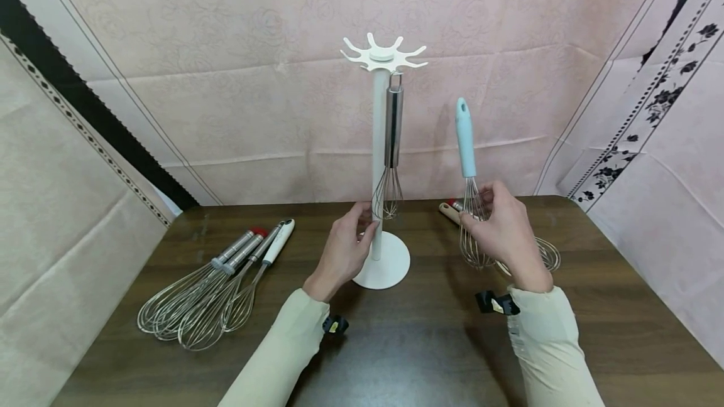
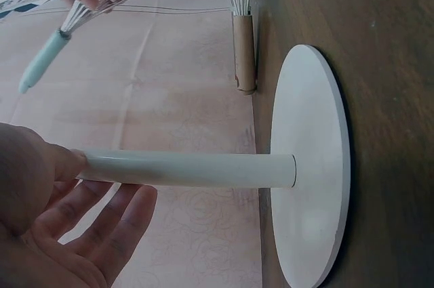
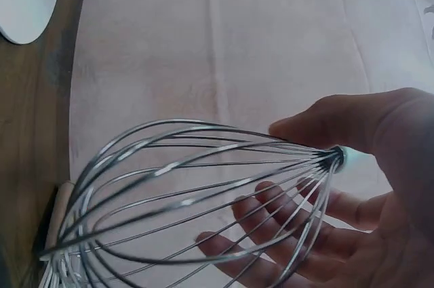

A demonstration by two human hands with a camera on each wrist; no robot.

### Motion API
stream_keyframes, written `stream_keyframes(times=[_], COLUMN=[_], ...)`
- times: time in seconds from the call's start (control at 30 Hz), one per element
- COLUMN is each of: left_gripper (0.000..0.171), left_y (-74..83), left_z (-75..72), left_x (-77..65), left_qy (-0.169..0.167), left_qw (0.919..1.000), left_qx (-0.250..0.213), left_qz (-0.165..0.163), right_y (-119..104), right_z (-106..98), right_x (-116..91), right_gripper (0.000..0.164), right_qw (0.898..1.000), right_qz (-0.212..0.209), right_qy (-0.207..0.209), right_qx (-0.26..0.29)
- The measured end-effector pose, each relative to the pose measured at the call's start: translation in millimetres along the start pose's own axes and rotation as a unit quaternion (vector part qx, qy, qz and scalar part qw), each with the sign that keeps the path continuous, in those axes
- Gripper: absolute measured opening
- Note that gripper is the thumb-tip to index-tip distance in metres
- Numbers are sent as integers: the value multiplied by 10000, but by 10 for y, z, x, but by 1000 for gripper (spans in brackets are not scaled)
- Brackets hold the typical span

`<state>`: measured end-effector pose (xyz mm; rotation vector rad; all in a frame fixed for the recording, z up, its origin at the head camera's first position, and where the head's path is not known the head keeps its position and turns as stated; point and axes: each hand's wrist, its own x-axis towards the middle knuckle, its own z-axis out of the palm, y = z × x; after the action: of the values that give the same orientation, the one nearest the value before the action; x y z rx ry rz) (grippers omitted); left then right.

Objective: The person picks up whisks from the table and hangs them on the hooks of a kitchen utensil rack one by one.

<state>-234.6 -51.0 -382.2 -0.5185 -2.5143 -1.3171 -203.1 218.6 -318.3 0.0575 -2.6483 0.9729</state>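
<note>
A white stand (image 1: 377, 143) with a ring of hooks on top and a round base (image 2: 308, 132) stands upright on the table. My left hand (image 1: 345, 247) pinches its pole low down, between thumb and fingers (image 2: 132, 223). From a front hook hangs a metal-handled whisk (image 1: 393, 124), its wires beside the pole. To the right of the stand, my right hand (image 1: 503, 231) holds a whisk with a light blue handle (image 1: 465, 137) by its wires (image 3: 183, 166). The handle points up, and the wire loops point down at the table.
Several whisks (image 1: 209, 300) lie side by side on the left of the wooden table (image 1: 407, 344), one with a white handle (image 1: 279, 242). More whisks (image 1: 548, 255), one wooden-handled (image 2: 244, 51), lie behind and under my right hand. A pale patterned cloth (image 1: 271, 130) hangs behind the table.
</note>
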Motion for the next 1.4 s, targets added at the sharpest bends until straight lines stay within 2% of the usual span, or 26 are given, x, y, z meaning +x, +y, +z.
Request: stream_keyframes(times=[0.23, 0.53, 0.73, 1.13, 1.4], left_gripper=[29, 29, 28, 28, 28], left_y=[-13, -9, 4, 11, 2], left_z=[9, 7, 5, 2, 7], left_x=[5, 5, 9, -3, 0], left_qy=[-24, 7, -41, -16, -16], left_qw=[10000, 10000, 10000, 10000, 10000], left_qx=[-47, -44, -76, -79, -68], left_qz=[-23, 52, -43, -36, 4], right_y=[-42, -127, -174, -219, -265], right_z=[-16, -18, -18, 20, 46], right_x=[-7, -33, -43, -33, -42], right_gripper=[46, 44, 42, 42, 40], right_qw=[9986, 9961, 9923, 9838, 9779], right_qz=[-237, -403, -643, -1010, -1293], right_qy=[459, 759, 991, 1309, 1271], right_qx=[121, 210, 364, 694, 1042])
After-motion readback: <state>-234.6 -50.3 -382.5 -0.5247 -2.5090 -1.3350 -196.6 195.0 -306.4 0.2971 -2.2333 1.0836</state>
